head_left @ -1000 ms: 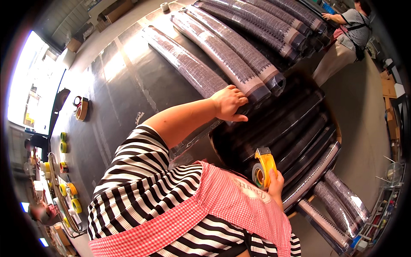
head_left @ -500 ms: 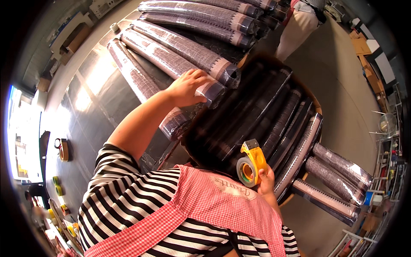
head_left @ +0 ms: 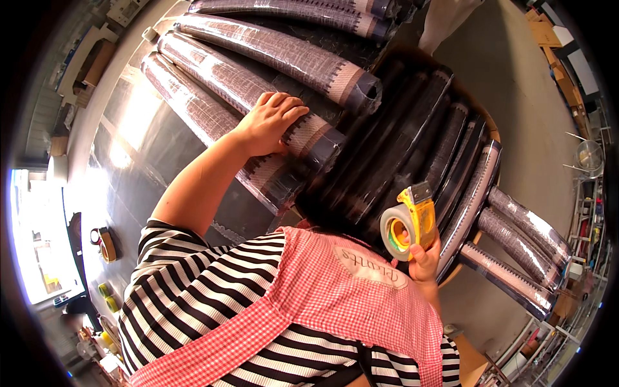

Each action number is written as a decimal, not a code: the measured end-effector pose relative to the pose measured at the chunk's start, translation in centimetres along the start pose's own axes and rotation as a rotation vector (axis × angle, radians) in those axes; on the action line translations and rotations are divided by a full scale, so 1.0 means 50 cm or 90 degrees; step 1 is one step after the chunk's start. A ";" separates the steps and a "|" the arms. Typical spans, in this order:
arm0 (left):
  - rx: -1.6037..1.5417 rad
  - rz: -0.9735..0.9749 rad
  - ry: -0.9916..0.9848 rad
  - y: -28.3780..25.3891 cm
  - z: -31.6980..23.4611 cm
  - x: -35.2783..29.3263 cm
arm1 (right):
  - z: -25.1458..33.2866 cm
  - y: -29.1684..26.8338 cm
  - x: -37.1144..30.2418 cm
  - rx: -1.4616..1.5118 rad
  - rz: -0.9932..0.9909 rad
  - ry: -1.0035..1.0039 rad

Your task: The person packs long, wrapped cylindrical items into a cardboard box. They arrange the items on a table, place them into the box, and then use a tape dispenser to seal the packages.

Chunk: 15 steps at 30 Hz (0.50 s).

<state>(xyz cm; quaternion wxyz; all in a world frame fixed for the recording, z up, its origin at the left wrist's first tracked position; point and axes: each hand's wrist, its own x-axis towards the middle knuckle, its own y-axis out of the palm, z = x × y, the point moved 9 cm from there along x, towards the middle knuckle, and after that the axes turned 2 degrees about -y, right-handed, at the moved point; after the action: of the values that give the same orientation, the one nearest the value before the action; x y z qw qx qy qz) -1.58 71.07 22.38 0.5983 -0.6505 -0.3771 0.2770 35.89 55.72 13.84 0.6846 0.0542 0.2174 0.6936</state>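
My left hand (head_left: 267,126) is curled over a grey patterned rolled rug (head_left: 313,137) wrapped in clear plastic, a short way back from its near end. Its thumb lies on the roll's near side. Similar rolls lie to either side: one nearer rolled rug (head_left: 187,100) and one farther rolled rug (head_left: 271,48). My right hand (head_left: 425,261) grips a yellow tape dispenser (head_left: 420,209) with a wide roll of tape on it, held up in front of my apron. Beyond it stands a large open box (head_left: 495,132) with several dark wrapped rolls upright or leaning inside.
The rolls on my left lie on a dark, shiny table (head_left: 132,174). Several tape rolls (head_left: 106,244) sit at its left side. Three shorter wrapped rolls (head_left: 525,242) stick out past the box on the right. A person's leg (head_left: 445,22) shows at the far side.
My left hand has shifted back along the rolled rug, away from its near end. My right hand has turned the tape dispenser slightly. The whole view has shifted a little.
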 end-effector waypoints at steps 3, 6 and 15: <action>-0.001 -0.032 0.010 -0.008 -0.003 -0.015 | 0.026 0.051 0.020 -0.014 0.032 -0.016; -0.017 -0.054 0.017 -0.013 -0.003 -0.022 | 0.035 0.073 0.030 -0.073 0.053 -0.025; -0.112 -0.037 -0.058 -0.020 0.002 -0.108 | 0.046 0.108 0.039 -0.121 0.043 -0.046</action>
<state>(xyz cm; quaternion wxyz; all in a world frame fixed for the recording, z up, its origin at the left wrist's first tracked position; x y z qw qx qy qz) -4.85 66.65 22.84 0.5290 -0.6761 -0.4452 0.2547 31.63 58.32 17.48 0.6701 0.0213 0.1234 0.7317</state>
